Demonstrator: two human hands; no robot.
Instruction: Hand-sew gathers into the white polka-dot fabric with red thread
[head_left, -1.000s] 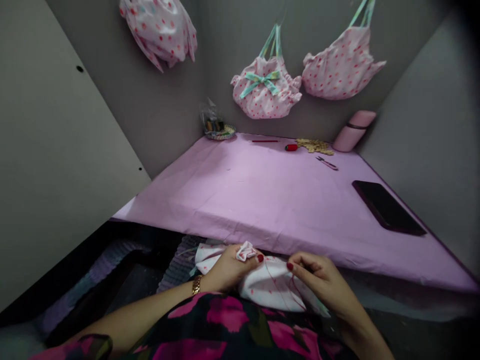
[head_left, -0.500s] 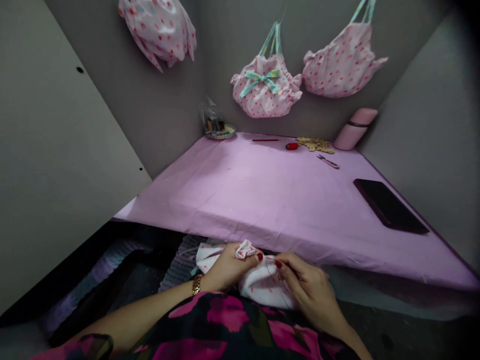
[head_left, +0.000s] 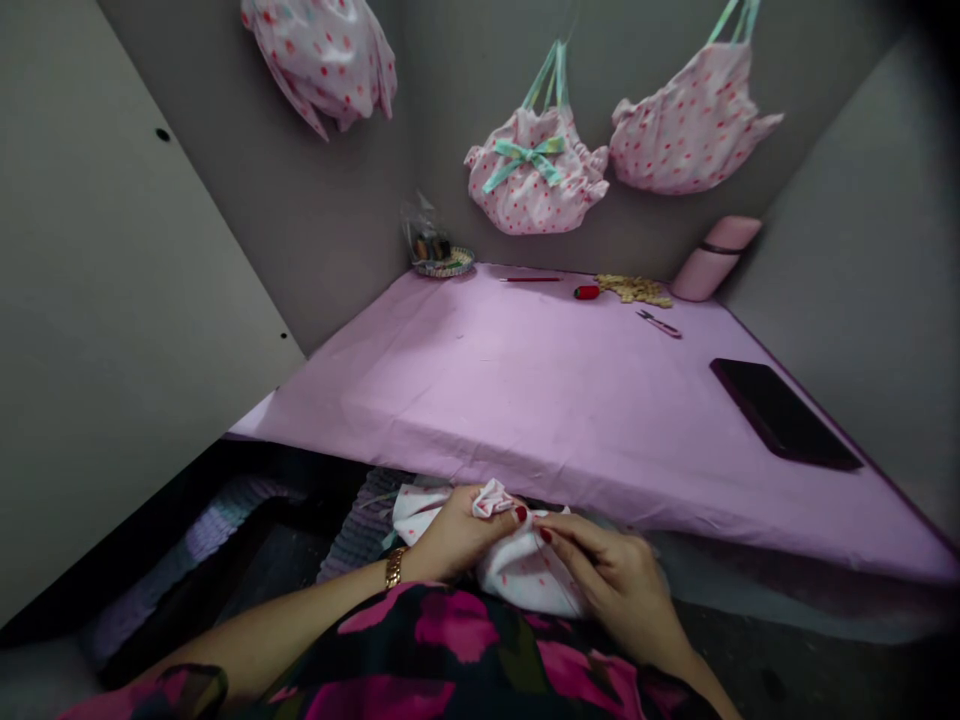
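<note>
In my lap, just below the table's front edge, lies a white cloth with small red dots [head_left: 517, 575]. My left hand [head_left: 454, 540] is closed on a bunched fold of this cloth, thumb on top. My right hand [head_left: 611, 580] rests on the cloth with its fingers pinched together right beside the left thumb. A thin thread seems to run from the pinch, but whatever the fingertips hold is too small to make out.
A table under a pink cover [head_left: 525, 390] carries a dark tablet [head_left: 784, 415] at the right, small snips [head_left: 660, 323], a red spool [head_left: 586, 292], a pencil [head_left: 531, 279], a small basket [head_left: 442, 265] and a pink bottle [head_left: 712, 260]. Three dotted fabric bags [head_left: 536, 180] hang on the wall.
My right hand has moved left across the cloth until its pinched fingers meet the left thumb. The left hand has kept its grip.
</note>
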